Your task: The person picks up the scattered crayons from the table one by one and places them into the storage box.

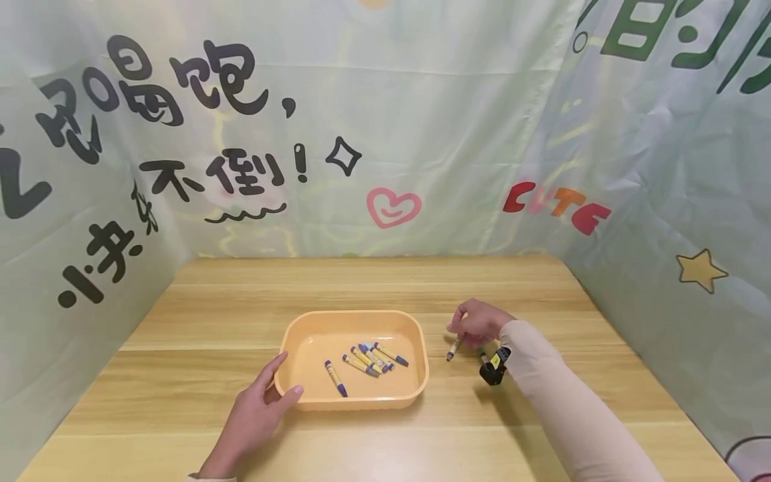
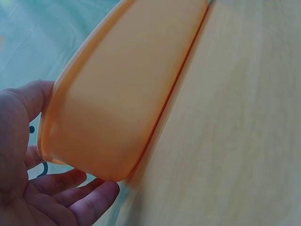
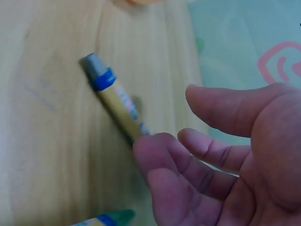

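An orange plastic tray sits on the wooden table with several crayons in yellow wrappers inside it. My left hand holds the tray's near-left corner, thumb and fingers spread round its rim and outer wall. To the right of the tray, my right hand is low over the table. A grey crayon with a yellow wrapper and blue bands lies just beyond its fingertips, partly hidden by them. The thumb stands apart from the fingers. Close by lies a green crayon, mostly out of that view.
The wooden table is bounded at the back and sides by printed fabric. A black wrist camera hangs beneath the right wrist, close to the green crayon.
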Demonstrator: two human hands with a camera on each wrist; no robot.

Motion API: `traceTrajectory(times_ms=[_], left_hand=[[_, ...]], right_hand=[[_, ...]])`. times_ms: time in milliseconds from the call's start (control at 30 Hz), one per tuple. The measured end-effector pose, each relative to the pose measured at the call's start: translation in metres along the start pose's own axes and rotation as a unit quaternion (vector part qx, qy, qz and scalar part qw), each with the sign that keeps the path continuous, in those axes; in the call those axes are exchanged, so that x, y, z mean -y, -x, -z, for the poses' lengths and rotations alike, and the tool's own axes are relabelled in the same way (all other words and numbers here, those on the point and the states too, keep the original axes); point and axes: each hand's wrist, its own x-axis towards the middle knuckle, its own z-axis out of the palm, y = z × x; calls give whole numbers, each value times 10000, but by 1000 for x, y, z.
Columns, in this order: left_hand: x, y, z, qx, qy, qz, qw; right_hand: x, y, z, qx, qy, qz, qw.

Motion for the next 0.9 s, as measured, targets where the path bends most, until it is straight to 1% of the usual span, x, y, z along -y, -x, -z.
traceTrajectory(times_ms=[167, 267, 400, 500, 600, 700, 900], left_hand=[[0, -1, -1, 0, 30, 35, 10000], [0, -1, -1, -2, 120, 24, 9999], [0, -1, -1, 50, 357, 17, 9993], [0, 0, -1, 81, 408, 15, 9991], [0, 0, -1, 82, 347, 46, 9994], [0, 0, -2, 72, 304, 95, 9995], [0, -1, -2, 64, 205, 65, 9997]], right_hand=[[-6, 1, 0, -14, 43, 53, 10000], [-8, 1, -1, 2, 9, 59, 10000], [-11, -1, -2, 43, -58, -20, 10000], [-13, -3, -3, 71, -93, -59, 9999], [-15, -4, -4, 74, -172, -63, 9998], [-15, -6, -4, 71, -229, 23, 9997], [-14, -10, -4, -63, -264, 369, 9990]])
